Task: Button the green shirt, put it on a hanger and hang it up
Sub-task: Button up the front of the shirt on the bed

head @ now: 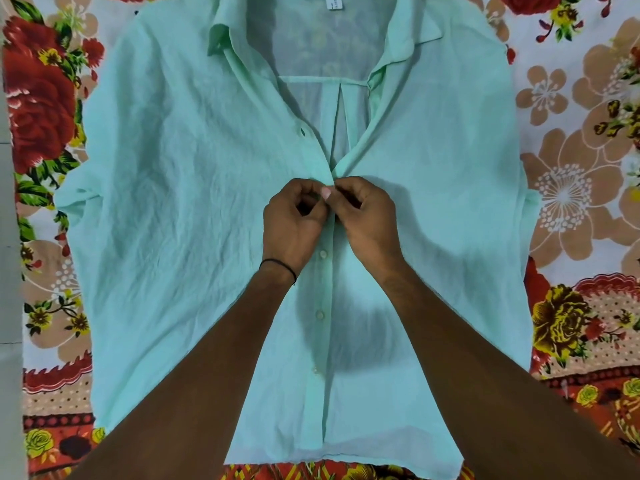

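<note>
- Head view: the shirt [180,188] lies flat, front side up, on a flowered sheet [575,188], with the collar [221,39] at the far side and the hem close to the person.
- The shirt covers most of the sheet in the middle; the flowers show at the left, the right and the near edge.
- A white label [335,2] is inside the neck, at the top edge of the picture.
- The left hand [294,220] and the right hand [367,216] are together at the placket, about the middle of the shirt.
- The fingers of the left hand are curled, and thumb and fingertips pinch the left edge of the placket.
- The right hand is curled too and pinches the right edge; its thumb [326,194] presses against the fingertips of the left hand.
- The button at this place is hidden by the fingers, so I cannot tell if it is through the hole.
- Below the hands the two fronts are closed, and three buttons [323,254] show in a line down the placket.
- Above the hands the fronts are open in a V form, and the inside of the back shows.
- One free button [303,132] sits on the left front edge above the hands.
- A thin black band [278,264] is around the left wrist.
</note>
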